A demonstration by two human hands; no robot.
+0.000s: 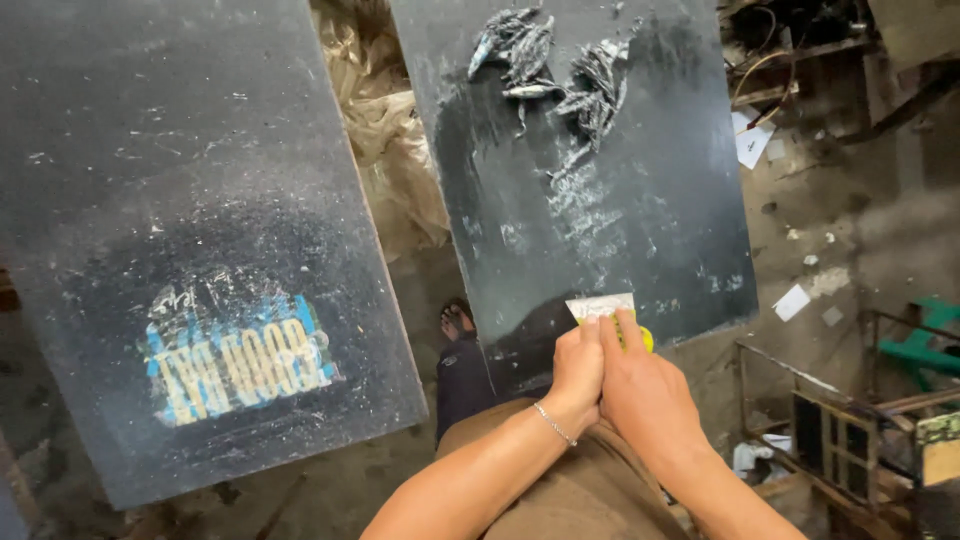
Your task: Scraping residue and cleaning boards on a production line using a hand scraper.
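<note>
Both hands press together on a scraper point(602, 306) with a pale flat blade and a yellow handle, its edge against a dark board point(640, 200). My left hand point(577, 375), with a thin bracelet at the wrist, wraps the handle from the left. My right hand point(645, 390) covers it from the right, one finger stretched along the tool. Curled grey scrapings point(555, 70) lie piled at the far end of the board, with pale scrape marks running down from them.
A second dark board point(190, 230) with a worn blue and yellow print stands to the left. Crumpled plastic sheeting point(385, 130) lies between the boards. My sandalled foot point(457, 322) is below. A metal frame point(830, 430), a green chair point(925, 340) and paper scraps sit at right.
</note>
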